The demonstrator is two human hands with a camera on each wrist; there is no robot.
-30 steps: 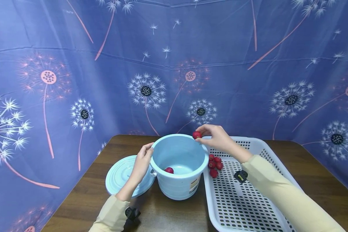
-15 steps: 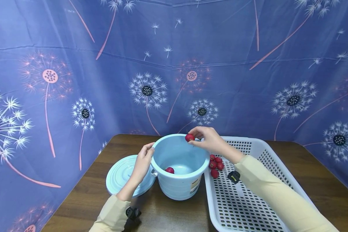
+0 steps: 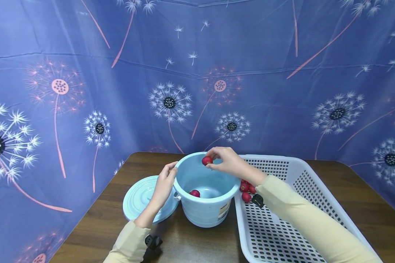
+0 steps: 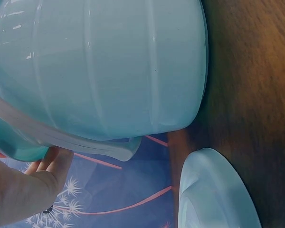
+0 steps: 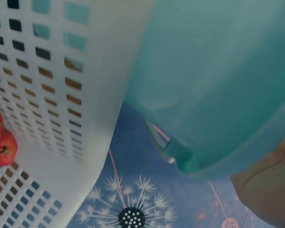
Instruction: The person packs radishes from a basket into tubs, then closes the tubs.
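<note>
A light-blue bucket [image 3: 202, 210] stands upright on the table, and one red radish [image 3: 195, 193] lies on its bottom. My left hand [image 3: 164, 182] holds the bucket's rim on the left side; the left wrist view shows these fingers [image 4: 57, 164] at the rim near the handle [image 4: 71, 142]. Between the thumb and fingers of my right hand [image 3: 226, 160] is another radish [image 3: 207, 160], pinched above the bucket's opening toward the far side. In the right wrist view that hand [image 5: 268, 185] is partly hidden behind the bucket wall.
A white perforated basket [image 3: 241, 233] stands right beside the bucket, with several radishes [image 3: 246, 197] in its left part. The round blue lid [image 3: 135, 197] lies flat on the wooden table [image 3: 184, 248] at left. A dandelion-patterned blue cloth [image 3: 135, 128] hangs behind.
My right hand has carried the radish left and slightly down, from the bucket's right rim to over its opening. The left hand has stayed on the rim.
</note>
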